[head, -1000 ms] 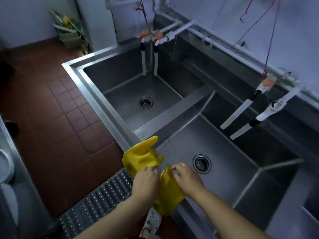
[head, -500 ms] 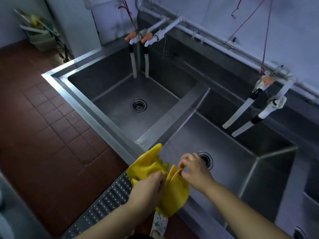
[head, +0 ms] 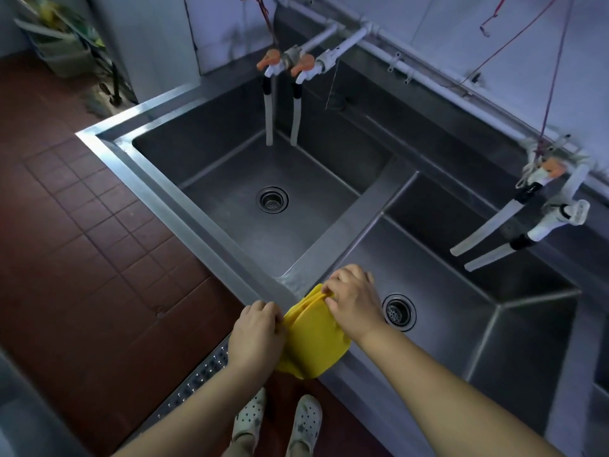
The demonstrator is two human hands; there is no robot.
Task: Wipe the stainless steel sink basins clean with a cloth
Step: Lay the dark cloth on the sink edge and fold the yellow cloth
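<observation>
Head view: both hands on the yellow gloves at the sink's front edge

Head view shows the left hand (head: 256, 331) gripping one side of a pair of yellow rubber gloves (head: 311, 344), fingers curled over the yellow edge. The right hand (head: 352, 301) pinches the upper end of the same bundle between thumb and fingertips. Held this way, the gloves are stretched between the two hands, probably so one can be separated or opened for putting on before any wet work; that is a judgement, not something shown.

The gloves hang over the front rim (head: 211, 225) of the stainless steel sink, just where the divider (head: 359, 209) between the two basins meets it. No cloth can be made out anywhere, so the wiping itself appears not yet begun.

Beyond the hands, the left basin (head: 230, 179) and the right basin (head: 461, 291) both look bare, each with a round drain: the left drain (head: 272, 199) mid-floor, the right drain (head: 398, 312) just beside the right hand. Two taps with orange handles (head: 286, 64) hang hoses over the left basin, and another pair of taps (head: 540, 192) angles over the right.

Below, the person's perforated clogs (head: 306, 420) stand on red floor tiles (head: 82, 225), beside a metal floor grate (head: 197, 380) running along the sink's base.
</observation>
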